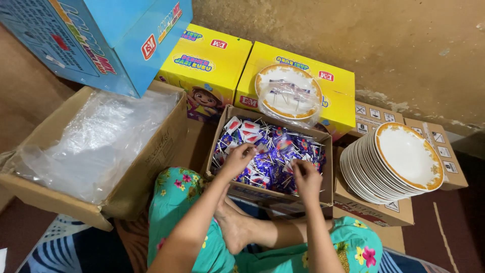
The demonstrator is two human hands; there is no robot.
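Note:
A small open cardboard box [225,130] in front of me is full of wrapped lollipops [273,156] in blue, purple and red wrappers with white sticks. My left hand [237,159] reaches into its left side, fingers pinched on a lollipop. My right hand [305,177] is over the box's near right part, fingers curled on lollipop sticks. Beyond it, a white plate with a gold rim [288,91], wrapped in clear plastic with a few lollipops on it, rests on a yellow carton [338,101].
A tilted stack of gold-rimmed white plates [391,162] lies on brown cartons [374,212] at right. A big cardboard box lined with clear plastic [96,141] stands at left, a blue carton [101,35] above it, another yellow carton [207,65] behind. My crossed legs lie below.

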